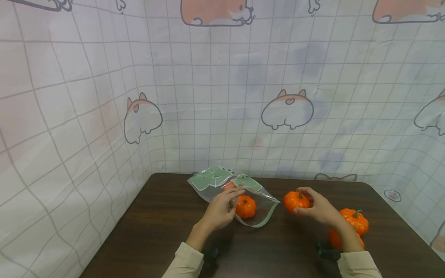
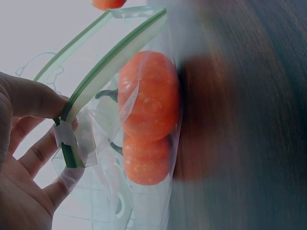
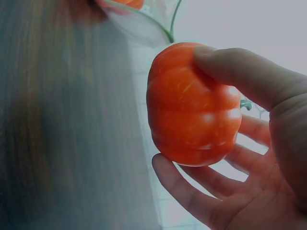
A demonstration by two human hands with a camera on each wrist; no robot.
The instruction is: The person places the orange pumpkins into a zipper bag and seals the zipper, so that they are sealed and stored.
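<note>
A clear zip bag [image 1: 213,181] printed with green dinosaurs lies on the dark table [image 1: 156,231], its green-edged mouth facing right. My left hand [image 1: 233,196] pinches the rim of the bag [image 2: 103,64] and holds the mouth open. Inside lie an orange toy pumpkin [image 1: 245,207] [image 2: 148,103] and a second pumpkin [image 2: 146,160] beside it. My right hand [image 1: 306,200] grips another small orange pumpkin [image 1: 295,201] [image 3: 192,105] with a green stem, just right of the bag's mouth [image 3: 144,24]. The fingers [image 3: 192,191] curl under it and the thumb lies over the top.
Two more orange pumpkins [image 1: 354,221] [image 1: 335,238] sit on the table by my right forearm. A checked cloth with cartoon animals [image 1: 208,116] walls in the table at the back and on both sides.
</note>
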